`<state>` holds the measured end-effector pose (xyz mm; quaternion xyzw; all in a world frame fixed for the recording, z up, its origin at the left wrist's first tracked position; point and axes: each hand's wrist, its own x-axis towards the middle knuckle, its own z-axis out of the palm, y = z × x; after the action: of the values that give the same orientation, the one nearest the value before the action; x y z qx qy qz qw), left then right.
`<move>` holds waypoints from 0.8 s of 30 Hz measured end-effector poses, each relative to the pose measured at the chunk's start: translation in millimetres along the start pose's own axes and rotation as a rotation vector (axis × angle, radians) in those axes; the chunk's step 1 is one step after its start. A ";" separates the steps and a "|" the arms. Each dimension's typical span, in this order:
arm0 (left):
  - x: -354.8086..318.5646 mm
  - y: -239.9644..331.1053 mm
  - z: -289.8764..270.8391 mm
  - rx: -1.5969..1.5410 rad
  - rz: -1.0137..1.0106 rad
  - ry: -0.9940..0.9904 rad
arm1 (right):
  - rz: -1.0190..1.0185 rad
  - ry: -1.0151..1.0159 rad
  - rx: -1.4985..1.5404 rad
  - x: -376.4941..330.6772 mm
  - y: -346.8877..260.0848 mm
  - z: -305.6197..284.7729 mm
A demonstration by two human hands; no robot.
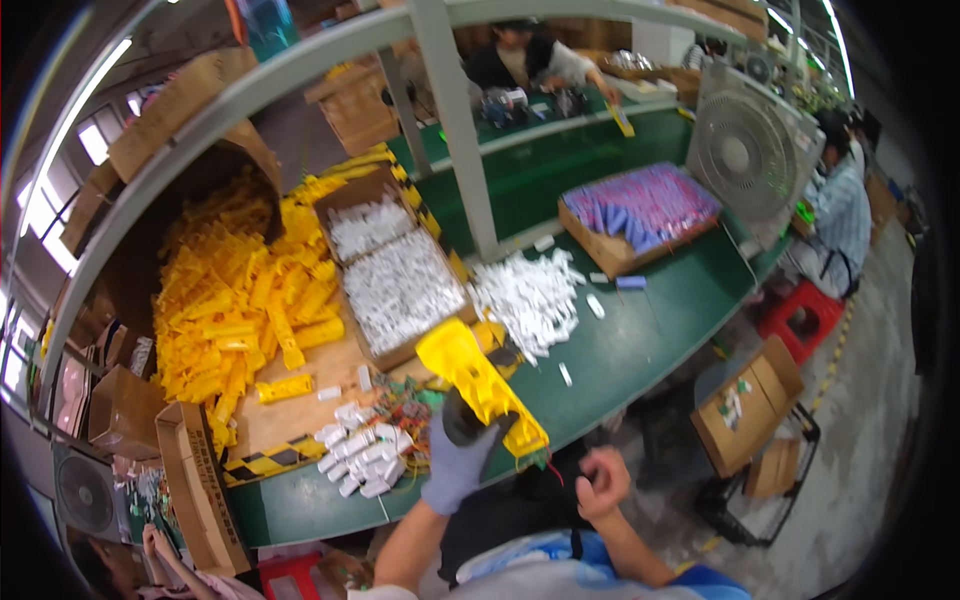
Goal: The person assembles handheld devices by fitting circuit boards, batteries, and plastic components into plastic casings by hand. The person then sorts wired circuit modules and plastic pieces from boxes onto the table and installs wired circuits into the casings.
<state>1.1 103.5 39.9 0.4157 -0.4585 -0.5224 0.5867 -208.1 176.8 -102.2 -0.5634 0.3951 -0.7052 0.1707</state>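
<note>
My left hand (459, 462), in a grey glove with dark fingertips, is closed around a long yellow plastic housing (487, 391). The housing is tilted over the near edge of the green bench, its hollow ribbed side showing. A short red wire (554, 472) hangs by its lower end. To the right of it my bare right hand (603, 484) is raised with fingers curled in; whatever they hold, if anything, is hidden. Beside my left hand lie a pile of white wired blocks (366, 455) and a tangle of green and orange wires (408, 402).
Yellow housings (240, 320) spill from a carton at left. Small white parts fill a box (405, 290) and lie heaped (530, 300) on the bench. Further right are a carton of purple pieces (640, 212) and a fan (745, 145). Co-workers sit across and at right.
</note>
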 end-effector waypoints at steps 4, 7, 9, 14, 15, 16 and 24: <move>16.4 43.2 16.3 0.008 -0.027 -0.043 | 0.089 -0.412 0.222 73.3 -46.1 36.3; 27.6 54.6 14.4 0.105 0.063 -0.053 | 0.223 -0.616 0.242 79.8 -47.4 52.9; 29.7 57.5 15.1 0.097 0.141 0.046 | 0.157 -0.614 0.228 72.7 -44.8 52.7; 35.3 56.1 0.2 0.260 0.355 0.110 | 0.486 -0.413 0.542 54.9 -46.2 52.2; 36.7 54.5 1.1 0.270 0.383 0.155 | 0.529 -0.385 0.577 58.1 -47.9 49.7; 35.1 55.8 -0.1 0.228 0.392 0.122 | 0.623 -0.432 0.625 65.8 -53.4 44.8; 57.8 46.1 -10.2 0.172 0.504 0.130 | 0.567 -0.433 0.544 103.0 -42.3 50.1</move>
<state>23.7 51.1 88.1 0.3694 -0.5514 -0.2911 0.6890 -184.4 114.5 0.1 -0.5021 0.2892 -0.5747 0.5779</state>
